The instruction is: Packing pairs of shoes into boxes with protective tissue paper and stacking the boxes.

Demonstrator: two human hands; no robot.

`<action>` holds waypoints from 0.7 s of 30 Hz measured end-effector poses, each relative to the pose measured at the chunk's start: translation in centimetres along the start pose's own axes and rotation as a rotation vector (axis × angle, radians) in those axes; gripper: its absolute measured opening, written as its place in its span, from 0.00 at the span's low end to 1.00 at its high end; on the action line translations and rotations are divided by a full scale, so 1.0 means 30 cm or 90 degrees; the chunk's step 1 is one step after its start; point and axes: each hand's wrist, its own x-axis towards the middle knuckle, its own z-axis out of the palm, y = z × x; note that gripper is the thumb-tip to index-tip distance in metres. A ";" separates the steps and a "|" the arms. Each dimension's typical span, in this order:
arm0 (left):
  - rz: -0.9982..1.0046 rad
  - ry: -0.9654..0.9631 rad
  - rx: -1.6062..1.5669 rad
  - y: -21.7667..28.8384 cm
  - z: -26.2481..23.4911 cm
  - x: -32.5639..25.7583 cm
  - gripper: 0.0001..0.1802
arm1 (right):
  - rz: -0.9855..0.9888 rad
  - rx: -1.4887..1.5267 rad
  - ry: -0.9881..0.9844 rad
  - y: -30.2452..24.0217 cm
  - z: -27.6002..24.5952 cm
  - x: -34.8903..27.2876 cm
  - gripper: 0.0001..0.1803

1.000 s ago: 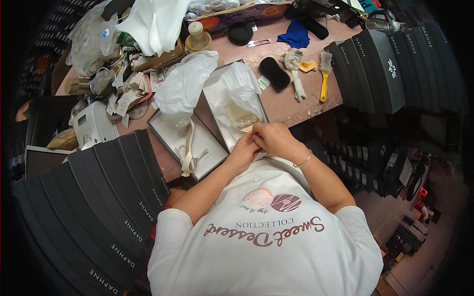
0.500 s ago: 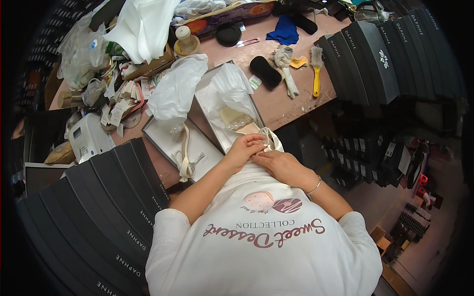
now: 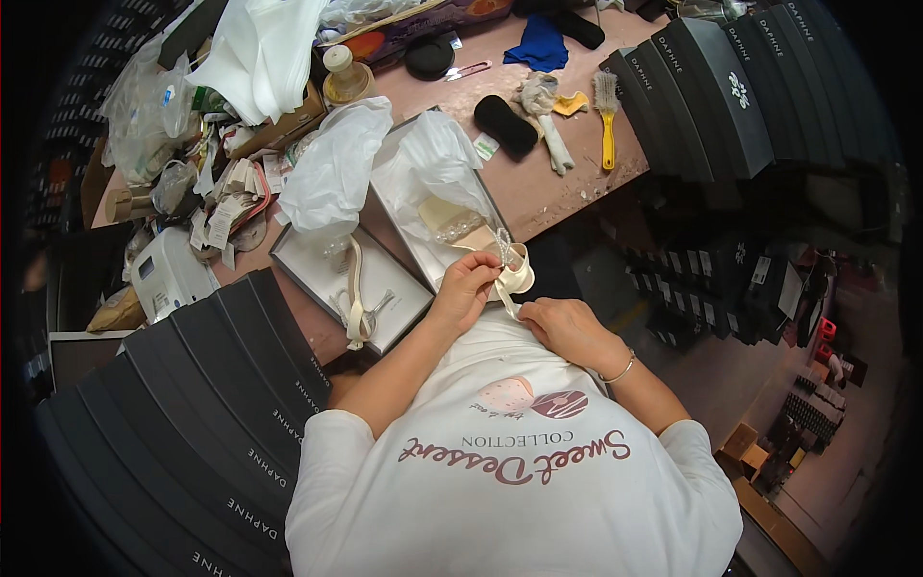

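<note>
A pinkish-brown worktable (image 3: 567, 188) runs across the upper half of the view, crowded with packing clutter, and dark floor falls away to its right. Rows of long black boxes (image 3: 183, 423) fan along the lower left, and a second stack of black boxes (image 3: 740, 87) stands at the table's upper right corner. The person's white printed shirt (image 3: 510, 481) fills the bottom centre.

At the near edge of the table lie 2 open white shoe boxes. The left box (image 3: 385, 298) holds a cream strappy sandal (image 3: 358, 308), with crumpled white tissue paper (image 3: 332, 173) heaped over its far end. The right box (image 3: 461, 207) is lined with more tissue and carries the sole end of a second cream sandal (image 3: 471, 231), which tips out over the box's near edge toward the person.

The left hand (image 3: 464, 288) is closed in a pinch on the ankle strap of that second sandal, fingers curled around the beaded part. The right hand (image 3: 567, 329) sits just below and to the right, fingers bent, nipping the loose end of the same strap; a thin bracelet (image 3: 620, 368) circles its wrist.

Farther back lie a yellow-handled brush (image 3: 606, 120), a black oval pad (image 3: 507, 125), a blue cloth (image 3: 540, 43) and a small lidded jar (image 3: 341, 75).
</note>
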 end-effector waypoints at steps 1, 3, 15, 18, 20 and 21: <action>0.004 0.004 -0.001 -0.002 -0.006 -0.001 0.08 | -0.001 0.006 0.006 0.003 0.006 -0.003 0.07; 0.011 0.026 0.008 0.010 0.006 -0.010 0.08 | 0.035 0.022 0.000 0.000 0.001 -0.011 0.07; 0.384 -0.274 0.938 0.189 0.107 -0.164 0.29 | -0.044 0.093 0.088 -0.072 -0.046 0.041 0.07; 0.375 -0.100 0.886 0.170 0.079 -0.180 0.35 | -0.031 0.119 0.041 -0.047 -0.060 0.035 0.08; 0.340 -0.096 0.857 0.164 0.056 -0.155 0.34 | -0.066 0.137 0.030 -0.033 -0.055 0.025 0.09; 0.322 -0.094 0.841 0.159 0.044 -0.139 0.33 | -0.070 0.117 0.017 -0.038 -0.055 0.020 0.10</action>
